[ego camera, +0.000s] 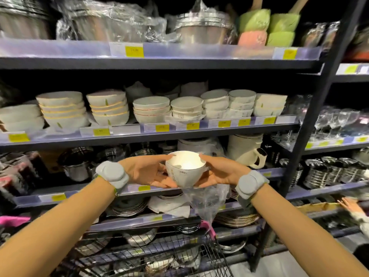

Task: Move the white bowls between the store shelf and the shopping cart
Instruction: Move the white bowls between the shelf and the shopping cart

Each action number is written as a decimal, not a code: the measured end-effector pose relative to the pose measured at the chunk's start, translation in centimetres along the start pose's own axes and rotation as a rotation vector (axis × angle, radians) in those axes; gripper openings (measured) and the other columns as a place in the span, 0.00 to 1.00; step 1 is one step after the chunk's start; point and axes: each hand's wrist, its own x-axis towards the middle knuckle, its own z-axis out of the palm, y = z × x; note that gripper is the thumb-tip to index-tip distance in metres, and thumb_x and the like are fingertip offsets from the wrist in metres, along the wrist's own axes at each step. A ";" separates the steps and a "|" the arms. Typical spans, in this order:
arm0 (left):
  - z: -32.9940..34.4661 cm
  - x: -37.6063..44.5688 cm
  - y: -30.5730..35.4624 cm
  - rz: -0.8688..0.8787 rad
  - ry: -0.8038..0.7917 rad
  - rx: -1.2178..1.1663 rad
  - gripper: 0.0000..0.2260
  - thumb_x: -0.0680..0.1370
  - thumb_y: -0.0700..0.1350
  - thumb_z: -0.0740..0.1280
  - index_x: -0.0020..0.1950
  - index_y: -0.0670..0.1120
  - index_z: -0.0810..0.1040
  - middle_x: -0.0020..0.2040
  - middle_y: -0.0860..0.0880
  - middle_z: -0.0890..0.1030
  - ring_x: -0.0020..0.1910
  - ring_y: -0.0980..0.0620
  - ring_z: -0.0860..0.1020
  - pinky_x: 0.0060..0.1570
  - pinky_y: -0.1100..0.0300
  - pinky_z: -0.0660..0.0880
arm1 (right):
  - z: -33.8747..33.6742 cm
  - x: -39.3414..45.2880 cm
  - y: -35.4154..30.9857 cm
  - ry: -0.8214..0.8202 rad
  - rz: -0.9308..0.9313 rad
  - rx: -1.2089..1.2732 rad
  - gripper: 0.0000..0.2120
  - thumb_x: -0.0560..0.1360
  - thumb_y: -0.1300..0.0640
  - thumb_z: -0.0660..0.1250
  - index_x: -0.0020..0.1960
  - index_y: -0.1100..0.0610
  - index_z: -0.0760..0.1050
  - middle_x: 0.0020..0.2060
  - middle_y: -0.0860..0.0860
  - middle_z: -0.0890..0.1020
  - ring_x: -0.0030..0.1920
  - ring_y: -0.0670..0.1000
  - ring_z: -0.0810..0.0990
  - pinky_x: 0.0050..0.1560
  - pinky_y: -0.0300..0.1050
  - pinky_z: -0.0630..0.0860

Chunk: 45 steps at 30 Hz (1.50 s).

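Observation:
I hold one white bowl point(184, 168) in mid-air in front of the shelves, above the wire shopping cart point(159, 254). My left hand point(148, 170) grips its left side, thumb on the rim and fingers under the base. My right hand point(219, 170) cups the right side the same way. A clear plastic wrap point(207, 200) hangs below the bowl. Stacks of white bowls point(187, 108) stand in a row on the middle store shelf point(129, 136), higher than the bowl I hold.
Steel pots wrapped in plastic point(111, 23) fill the top shelf. Metal cookware point(77, 166) and plates point(129, 205) sit on lower shelves. A dark upright post point(311, 116) divides off glassware point(339, 120) at right. Another person's hand point(351, 205) reaches in at the right edge.

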 end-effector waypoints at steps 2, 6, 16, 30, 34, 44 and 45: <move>0.4 -0.9 0.8 -0.004 0.009 -0.027 0.27 0.74 0.59 0.64 0.60 0.39 0.71 0.48 0.39 0.84 0.46 0.44 0.84 0.56 0.55 0.77 | 0.2 -0.4 -0.5 0.006 -0.004 -0.016 0.16 0.80 0.47 0.59 0.64 0.54 0.67 0.56 0.61 0.77 0.55 0.67 0.80 0.51 0.60 0.79; 1.3 -0.3 4.7 0.053 0.019 -0.009 0.30 0.74 0.59 0.64 0.66 0.37 0.67 0.54 0.38 0.81 0.47 0.43 0.83 0.54 0.53 0.78 | -1.9 -0.8 -3.5 0.039 -0.093 0.047 0.18 0.80 0.49 0.60 0.65 0.58 0.69 0.61 0.60 0.76 0.55 0.65 0.80 0.55 0.62 0.78; 5.9 4.0 13.2 0.198 -0.007 0.047 0.24 0.78 0.60 0.59 0.58 0.40 0.73 0.53 0.41 0.80 0.45 0.45 0.84 0.50 0.55 0.78 | -9.5 -1.8 -10.1 0.084 -0.255 -0.008 0.19 0.80 0.52 0.61 0.69 0.58 0.70 0.62 0.59 0.76 0.59 0.60 0.79 0.55 0.57 0.80; 9.4 9.8 21.0 0.347 0.104 0.065 0.25 0.76 0.63 0.59 0.51 0.40 0.74 0.47 0.40 0.82 0.42 0.45 0.84 0.55 0.54 0.77 | -17.4 -0.4 -16.8 0.121 -0.346 -0.060 0.14 0.81 0.54 0.59 0.63 0.61 0.71 0.51 0.58 0.77 0.49 0.60 0.81 0.47 0.55 0.82; 11.1 10.4 23.2 0.499 0.080 0.075 0.21 0.78 0.60 0.59 0.54 0.43 0.77 0.53 0.44 0.79 0.49 0.46 0.81 0.57 0.55 0.76 | -19.9 -0.3 -19.0 0.111 -0.394 -0.008 0.17 0.79 0.54 0.62 0.65 0.61 0.72 0.58 0.61 0.77 0.58 0.62 0.79 0.50 0.55 0.82; 13.4 14.2 26.2 0.585 0.285 0.303 0.20 0.77 0.59 0.62 0.55 0.43 0.79 0.50 0.44 0.83 0.49 0.52 0.79 0.61 0.57 0.73 | -22.7 0.3 -22.5 0.213 -0.473 -0.106 0.17 0.79 0.54 0.62 0.65 0.62 0.69 0.58 0.60 0.77 0.55 0.58 0.79 0.53 0.53 0.80; 13.2 14.8 26.3 0.621 0.353 0.360 0.22 0.75 0.60 0.64 0.53 0.42 0.80 0.48 0.43 0.82 0.48 0.52 0.78 0.57 0.59 0.74 | -22.8 0.5 -22.6 0.212 -0.474 -0.095 0.18 0.79 0.54 0.63 0.65 0.63 0.68 0.58 0.60 0.76 0.54 0.57 0.80 0.53 0.53 0.81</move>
